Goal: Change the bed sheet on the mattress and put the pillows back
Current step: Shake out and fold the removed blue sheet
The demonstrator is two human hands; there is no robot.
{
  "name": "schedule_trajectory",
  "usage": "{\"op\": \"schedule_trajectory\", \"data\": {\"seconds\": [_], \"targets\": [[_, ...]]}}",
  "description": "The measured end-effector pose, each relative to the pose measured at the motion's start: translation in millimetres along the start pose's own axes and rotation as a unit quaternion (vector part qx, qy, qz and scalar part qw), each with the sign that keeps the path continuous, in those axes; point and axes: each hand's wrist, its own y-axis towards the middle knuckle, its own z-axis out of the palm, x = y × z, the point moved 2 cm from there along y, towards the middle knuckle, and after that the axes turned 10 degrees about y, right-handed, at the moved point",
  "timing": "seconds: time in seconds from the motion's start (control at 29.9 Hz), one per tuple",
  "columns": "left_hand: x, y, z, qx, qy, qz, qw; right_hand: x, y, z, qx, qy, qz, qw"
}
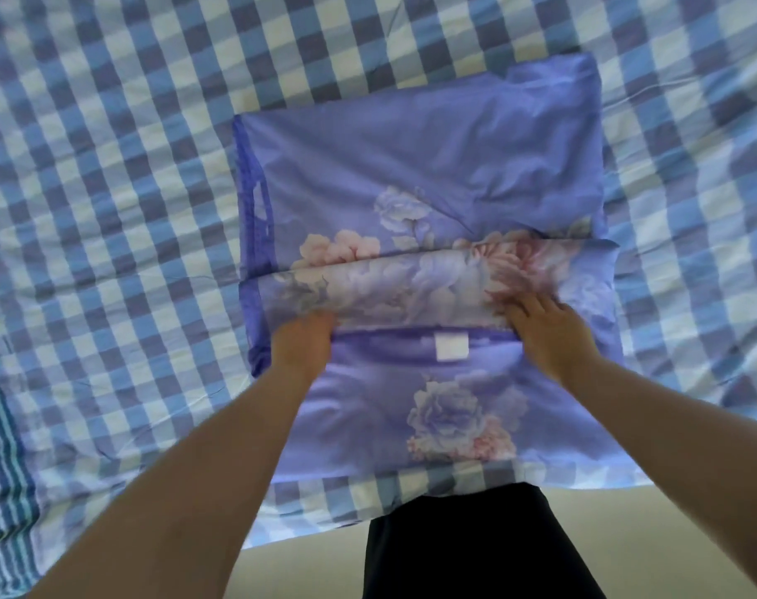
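Both hands on the folded floral sheet [432, 235] now, lying by the near edge of the checked-covered bed [109, 166]. Left hand [303, 343] grips the fold, fingers tucked under; right hand [540, 326] presses flat, fingers straight, likely to open it out. Lilac, rose-printed, creased.

Both forearms extended toward 12 o'clock; left hand [303, 343] fingers curled under fold, right hand [540, 330] fingers flat, spread.
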Motion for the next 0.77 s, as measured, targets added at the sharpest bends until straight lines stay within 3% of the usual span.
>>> {"op": "schedule_trajectory", "data": {"seconds": [0.1, 0.2, 0.3, 0.5, 0.77], "targets": [[36.7, 32.2, -49.6, 0.031, -0.029, -0.091, 0.995, -19.2, 43.0, -56.4, -0.019, 0.035, 0.092, 0.995], [74.8, 67.1, -103.8, -0.098, -0.061, -0.13, 0.985, -42.6, 93.4, -118.3, -0.088, 0.012, 0.098, 0.991], [95.1, 99.7, -142.3, -0.189, 0.019, -0.133, 0.973, -59.3, 134.9, -164.5, -0.115, -0.034, 0.131, 0.984], [122.1, 137.5, -157.9, -0.184, 0.121, -0.149, 0.964, -85.8, 176.4, -190.8, -0.11, -0.116, 0.174, 0.972], [129.6, 167.6, -157.4, -0.185, 0.076, -0.186, 0.962, -92.2, 202.2, -186.9, -0.123, -0.137, 0.189, 0.965]]}}
